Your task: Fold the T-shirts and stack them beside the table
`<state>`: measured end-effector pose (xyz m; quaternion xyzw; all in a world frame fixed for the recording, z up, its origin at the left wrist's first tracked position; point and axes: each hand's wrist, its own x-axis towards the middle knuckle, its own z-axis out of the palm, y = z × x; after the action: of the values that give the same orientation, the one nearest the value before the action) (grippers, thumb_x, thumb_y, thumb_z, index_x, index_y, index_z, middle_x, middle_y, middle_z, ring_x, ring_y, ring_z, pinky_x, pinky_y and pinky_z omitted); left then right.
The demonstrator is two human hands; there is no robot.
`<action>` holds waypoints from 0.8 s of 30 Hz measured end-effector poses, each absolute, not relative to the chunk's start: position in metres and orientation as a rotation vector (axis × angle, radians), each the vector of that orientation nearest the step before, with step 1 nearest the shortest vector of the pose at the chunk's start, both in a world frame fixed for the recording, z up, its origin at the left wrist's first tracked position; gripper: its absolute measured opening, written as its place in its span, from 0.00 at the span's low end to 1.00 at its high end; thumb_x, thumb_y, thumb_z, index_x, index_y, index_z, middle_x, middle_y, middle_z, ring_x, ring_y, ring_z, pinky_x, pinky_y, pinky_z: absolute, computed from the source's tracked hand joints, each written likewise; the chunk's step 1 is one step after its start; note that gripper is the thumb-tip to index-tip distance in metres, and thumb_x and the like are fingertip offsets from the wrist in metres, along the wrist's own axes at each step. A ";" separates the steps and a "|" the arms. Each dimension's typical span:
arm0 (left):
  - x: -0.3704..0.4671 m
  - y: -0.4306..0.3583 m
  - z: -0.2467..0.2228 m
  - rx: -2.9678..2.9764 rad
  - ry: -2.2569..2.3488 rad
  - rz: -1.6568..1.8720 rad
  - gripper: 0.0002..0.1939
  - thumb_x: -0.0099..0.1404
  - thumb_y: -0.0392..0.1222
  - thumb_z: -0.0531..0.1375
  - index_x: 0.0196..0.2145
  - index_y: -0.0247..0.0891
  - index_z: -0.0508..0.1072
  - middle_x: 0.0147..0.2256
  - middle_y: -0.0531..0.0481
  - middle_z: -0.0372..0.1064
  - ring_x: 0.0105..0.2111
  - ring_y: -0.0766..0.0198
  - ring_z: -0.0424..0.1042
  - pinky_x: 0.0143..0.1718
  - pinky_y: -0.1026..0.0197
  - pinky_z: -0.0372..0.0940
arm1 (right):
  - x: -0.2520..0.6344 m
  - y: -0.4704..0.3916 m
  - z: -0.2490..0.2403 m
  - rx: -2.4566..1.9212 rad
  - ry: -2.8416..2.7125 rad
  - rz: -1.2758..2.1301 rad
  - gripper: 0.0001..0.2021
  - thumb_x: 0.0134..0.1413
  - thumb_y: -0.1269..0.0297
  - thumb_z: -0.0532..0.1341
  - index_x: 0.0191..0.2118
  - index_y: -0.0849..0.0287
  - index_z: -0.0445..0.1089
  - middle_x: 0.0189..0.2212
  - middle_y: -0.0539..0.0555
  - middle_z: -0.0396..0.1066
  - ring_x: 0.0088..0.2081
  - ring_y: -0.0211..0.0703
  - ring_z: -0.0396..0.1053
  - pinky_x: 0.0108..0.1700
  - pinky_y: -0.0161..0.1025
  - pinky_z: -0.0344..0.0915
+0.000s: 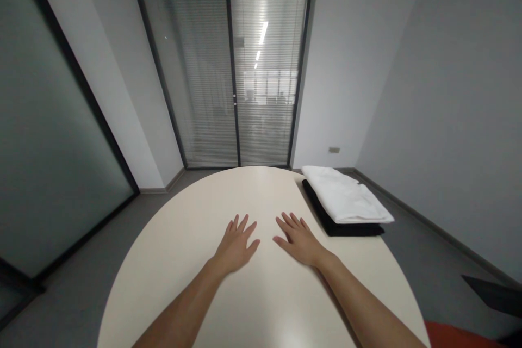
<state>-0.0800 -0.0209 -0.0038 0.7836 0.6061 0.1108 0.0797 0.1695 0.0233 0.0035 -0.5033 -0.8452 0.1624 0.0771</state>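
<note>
My left hand (236, 244) lies flat, palm down, on the round cream table (175, 239), fingers spread and holding nothing. My right hand (297, 239) rests the same way a short gap to its right, also palm down with fingers apart. To the right of my right hand, near the table's far right edge, sits a folded white cloth (346, 196) stacked on a folded black cloth (346, 227). Neither hand touches the stack.
Glass sliding doors with blinds (232, 76) stand behind the table. A frosted glass wall (44, 147) runs along the left and a grey wall on the right. Grey floor surrounds the table. Something orange (457, 337) shows at the bottom right corner.
</note>
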 end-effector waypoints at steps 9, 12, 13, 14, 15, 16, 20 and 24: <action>-0.080 -0.022 -0.004 2.334 1.794 0.343 0.32 0.73 0.59 0.46 0.69 0.45 0.55 0.71 0.44 0.39 0.71 0.43 0.34 0.69 0.41 0.38 | 0.169 0.022 0.006 -1.509 -2.529 0.489 0.41 0.62 0.34 0.45 0.72 0.55 0.48 0.73 0.57 0.36 0.73 0.58 0.31 0.70 0.57 0.31; -0.079 -0.023 -0.002 2.335 1.799 0.334 0.32 0.73 0.58 0.46 0.69 0.44 0.56 0.71 0.44 0.40 0.71 0.43 0.35 0.69 0.41 0.38 | 0.169 0.021 0.007 -1.513 -2.532 0.492 0.41 0.62 0.34 0.45 0.72 0.55 0.48 0.73 0.57 0.36 0.73 0.58 0.31 0.70 0.57 0.32; -0.079 -0.023 -0.001 2.334 1.801 0.330 0.32 0.73 0.58 0.46 0.69 0.44 0.56 0.71 0.44 0.40 0.71 0.43 0.35 0.69 0.41 0.38 | 0.169 0.021 0.007 -1.513 -2.532 0.494 0.41 0.62 0.34 0.45 0.72 0.55 0.48 0.73 0.57 0.36 0.73 0.58 0.31 0.70 0.57 0.32; -0.079 -0.023 -0.001 2.331 1.803 0.327 0.32 0.73 0.58 0.46 0.69 0.43 0.56 0.71 0.43 0.40 0.71 0.43 0.35 0.69 0.42 0.39 | 0.169 0.021 0.008 -1.512 -2.532 0.495 0.41 0.62 0.34 0.45 0.72 0.55 0.48 0.73 0.57 0.36 0.73 0.58 0.31 0.70 0.57 0.32; -0.079 -0.023 -0.001 2.328 1.804 0.324 0.32 0.73 0.58 0.47 0.69 0.44 0.56 0.71 0.43 0.41 0.71 0.43 0.35 0.69 0.42 0.39 | 0.169 0.021 0.007 -1.513 -2.531 0.495 0.41 0.62 0.34 0.45 0.72 0.54 0.48 0.73 0.57 0.36 0.73 0.58 0.31 0.70 0.57 0.32; -0.079 -0.023 -0.001 2.327 1.805 0.323 0.32 0.73 0.58 0.47 0.69 0.44 0.56 0.71 0.43 0.41 0.71 0.43 0.35 0.69 0.41 0.38 | 0.169 0.021 0.007 -1.514 -2.529 0.495 0.41 0.62 0.34 0.45 0.72 0.54 0.47 0.73 0.57 0.36 0.73 0.58 0.31 0.70 0.57 0.31; -0.080 -0.022 -0.002 2.334 1.797 0.331 0.32 0.73 0.59 0.46 0.69 0.44 0.55 0.71 0.43 0.40 0.71 0.42 0.35 0.69 0.41 0.38 | 0.170 0.022 0.005 -1.515 -2.520 0.496 0.40 0.62 0.34 0.45 0.72 0.54 0.48 0.73 0.57 0.37 0.73 0.58 0.31 0.70 0.57 0.31; -0.080 -0.020 -0.005 2.345 1.800 0.319 0.32 0.73 0.59 0.46 0.69 0.44 0.55 0.71 0.43 0.40 0.71 0.42 0.35 0.69 0.41 0.38 | 0.169 0.019 0.007 -1.494 -2.501 0.476 0.39 0.62 0.36 0.49 0.71 0.56 0.51 0.72 0.59 0.41 0.72 0.59 0.35 0.70 0.57 0.35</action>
<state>-0.0804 -0.0201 -0.0046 0.7859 0.6033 0.1068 0.0839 0.1685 0.0195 0.0067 -0.5039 -0.8434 0.1606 0.0948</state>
